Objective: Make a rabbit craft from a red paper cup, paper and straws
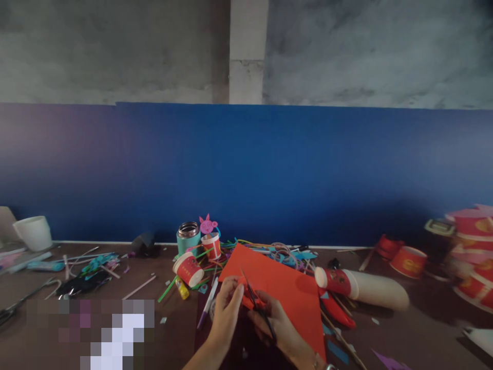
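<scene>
A large sheet of red paper [269, 280] lies tilted on the brown table [416, 334] in front of me. My left hand [226, 311] pinches the paper's near left edge, fingers closed on it. My right hand [275, 321] grips a pair of black scissors [257, 303] whose blades point up and left into the same edge, beside my left fingers. Both hands meet at the bottom centre of the view.
Red paper cups [188, 268], a teal metal jar [188, 236], coloured straws [250, 245], a glue stick [182, 289] and a pen [208, 303] litter the table. Nested white cups [365, 288] lie on their side at right. A white pot [34, 232] stands far left. A blue board [246, 169] backs the table.
</scene>
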Demonstrator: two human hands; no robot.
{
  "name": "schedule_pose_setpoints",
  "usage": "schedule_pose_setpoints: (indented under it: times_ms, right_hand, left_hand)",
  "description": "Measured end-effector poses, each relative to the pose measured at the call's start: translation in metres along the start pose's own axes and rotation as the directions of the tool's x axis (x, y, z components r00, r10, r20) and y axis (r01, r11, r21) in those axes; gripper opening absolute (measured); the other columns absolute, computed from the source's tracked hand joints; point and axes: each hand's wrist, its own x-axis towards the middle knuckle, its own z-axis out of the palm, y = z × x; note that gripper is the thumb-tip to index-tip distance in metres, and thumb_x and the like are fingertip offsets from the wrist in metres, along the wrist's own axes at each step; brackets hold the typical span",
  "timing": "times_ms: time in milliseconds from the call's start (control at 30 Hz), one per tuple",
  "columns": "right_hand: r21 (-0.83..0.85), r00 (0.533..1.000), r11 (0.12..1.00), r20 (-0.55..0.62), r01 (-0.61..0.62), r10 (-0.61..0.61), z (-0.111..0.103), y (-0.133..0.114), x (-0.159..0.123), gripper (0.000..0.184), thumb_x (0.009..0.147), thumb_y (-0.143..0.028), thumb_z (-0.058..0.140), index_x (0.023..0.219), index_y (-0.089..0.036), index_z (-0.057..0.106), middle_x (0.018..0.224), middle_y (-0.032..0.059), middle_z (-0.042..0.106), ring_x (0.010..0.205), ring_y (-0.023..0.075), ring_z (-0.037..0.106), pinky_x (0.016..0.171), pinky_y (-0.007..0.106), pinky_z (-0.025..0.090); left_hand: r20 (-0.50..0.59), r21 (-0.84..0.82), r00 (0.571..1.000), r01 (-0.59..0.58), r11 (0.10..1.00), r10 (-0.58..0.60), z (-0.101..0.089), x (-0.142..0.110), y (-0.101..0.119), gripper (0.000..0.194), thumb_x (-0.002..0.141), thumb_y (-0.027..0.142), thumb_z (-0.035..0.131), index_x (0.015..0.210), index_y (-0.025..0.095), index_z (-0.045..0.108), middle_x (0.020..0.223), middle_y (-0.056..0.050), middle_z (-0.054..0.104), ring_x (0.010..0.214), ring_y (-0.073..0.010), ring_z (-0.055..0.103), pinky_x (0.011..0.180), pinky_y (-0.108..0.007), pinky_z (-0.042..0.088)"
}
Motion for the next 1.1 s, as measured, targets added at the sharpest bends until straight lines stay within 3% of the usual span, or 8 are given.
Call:
schedule_pose_setpoints:
  times_ms: [667, 867, 1100]
  right_hand:
    - [0.0, 0.999, 0.999, 0.018, 0.038, -0.038, -0.002, 0.003, 0.001, 0.075, 0.062, -0.059, 0.069, 0.114, -0.01, 0.047, 0.045, -0.0093, 0.047, 0.028, 0.004, 0.034, 0.029, 0.016, 0.025]
    - [-0.043, 0.998, 0.999, 0.047, 0.033, -0.031, -0.003, 0.005, 0.001, 0.073, 0.066, -0.058, 0.066, 0.118, -0.01, 0.047, 0.042, -0.0097, 0.046, 0.029, 0.0054, 0.036, 0.03, 0.015, 0.027]
    - [-0.046, 0.998, 0.998, 0.056, 0.039, -0.037, 0.0, -0.005, -0.003, 0.077, 0.065, -0.058, 0.067, 0.122, -0.009, 0.046, 0.044, -0.0088, 0.046, 0.032, 0.0057, 0.038, 0.032, 0.016, 0.029]
  left_hand:
    - [-0.048, -0.068, 0.997, 0.05, 0.996, -0.053, 0.002, -0.002, 0.006, 0.037, 0.071, 0.054, 0.063, 0.073, 0.017, 0.062, 0.065, 0.0, 0.057, 0.062, -0.0145, 0.053, 0.058, -0.024, 0.042]
    - [-0.054, -0.055, 0.998, 0.038, 0.998, -0.041, 0.002, -0.001, 0.006, 0.037, 0.071, 0.054, 0.062, 0.072, 0.017, 0.063, 0.067, 0.0, 0.058, 0.065, -0.0155, 0.054, 0.061, -0.025, 0.043]
    - [-0.001, 0.042, 0.998, -0.06, 0.997, 0.06, -0.001, 0.001, -0.001, 0.029, 0.077, 0.045, 0.059, 0.069, 0.017, 0.063, 0.082, -0.005, 0.059, 0.081, -0.0194, 0.056, 0.075, -0.028, 0.044]
